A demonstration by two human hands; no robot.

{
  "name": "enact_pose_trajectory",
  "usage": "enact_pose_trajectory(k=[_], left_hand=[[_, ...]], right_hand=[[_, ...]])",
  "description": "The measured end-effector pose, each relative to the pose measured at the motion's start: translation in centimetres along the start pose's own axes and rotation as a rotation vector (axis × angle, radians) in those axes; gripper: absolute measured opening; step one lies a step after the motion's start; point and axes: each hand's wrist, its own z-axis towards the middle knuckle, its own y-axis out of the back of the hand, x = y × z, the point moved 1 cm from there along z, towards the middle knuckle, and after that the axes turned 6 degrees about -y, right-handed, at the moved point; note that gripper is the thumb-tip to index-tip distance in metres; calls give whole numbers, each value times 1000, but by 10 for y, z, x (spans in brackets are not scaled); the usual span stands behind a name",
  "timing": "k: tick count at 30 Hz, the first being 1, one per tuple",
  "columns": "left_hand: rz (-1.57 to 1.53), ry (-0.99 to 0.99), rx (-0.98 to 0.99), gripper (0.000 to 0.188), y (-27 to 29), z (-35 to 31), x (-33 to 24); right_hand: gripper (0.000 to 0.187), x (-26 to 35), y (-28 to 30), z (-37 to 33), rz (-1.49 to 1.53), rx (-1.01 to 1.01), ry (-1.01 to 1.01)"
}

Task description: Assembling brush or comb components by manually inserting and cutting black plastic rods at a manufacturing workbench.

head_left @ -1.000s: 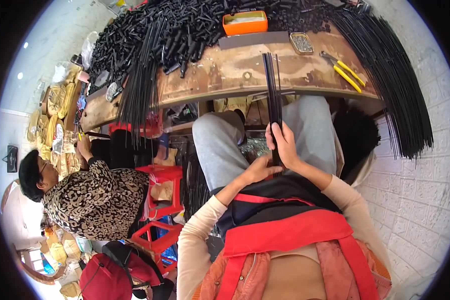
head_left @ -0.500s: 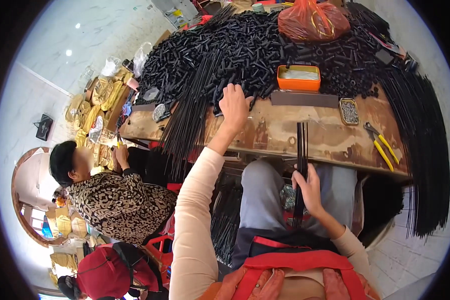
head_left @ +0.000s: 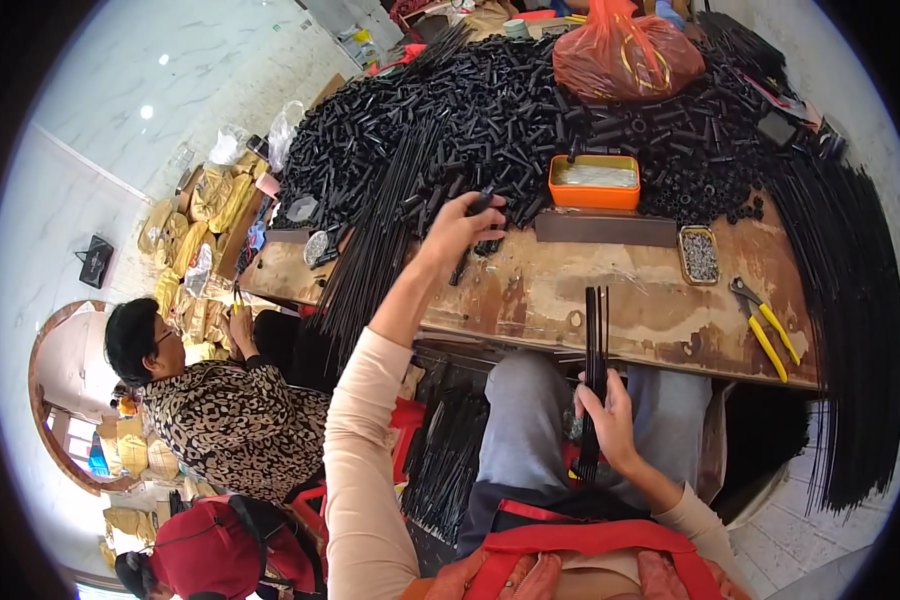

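Observation:
My left hand [head_left: 450, 235] is at the near edge of a heap of short black tubes [head_left: 390, 120] on the table. One short black tube [head_left: 481, 203] sits between its thumb and fingers. Above my lap, my right hand [head_left: 612, 415] grips a bundle of thin black rods [head_left: 595, 375], which stands roughly upright with its tips uneven. Right beside the left hand, a few loose tubes lie at the heap's edge.
A brown strip [head_left: 605, 230] lies before an orange-rimmed box [head_left: 594, 182]. Farther right are a tin of small metal pieces [head_left: 698, 255] and yellow-handled pliers [head_left: 765, 325]. Long black rods [head_left: 850, 340] overhang the right edge; others [head_left: 370, 240] overhang at left. A co-worker [head_left: 230, 400] sits left.
My left hand has turned at the heap's edge, and a short black tube now shows in its fingers. My right hand still grips the rods, slightly lower in the picture.

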Motion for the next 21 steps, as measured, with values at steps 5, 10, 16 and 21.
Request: enact_pose_trajectory(k=[5, 10, 16, 21], left_hand=[[-109, -156, -235, 14, -2, 62, 5], [1038, -409, -526, 35, 2, 107, 1], [1192, -331, -497, 39, 2, 97, -12], [349, -204, 18, 25, -90, -44, 20]], right_hand=[[18, 4, 4, 1, 12, -9, -30], [18, 6, 11, 5, 18, -10, -49], [17, 13, 5, 1, 29, -1, -59], [25, 13, -2, -24, 25, 83, 57]])
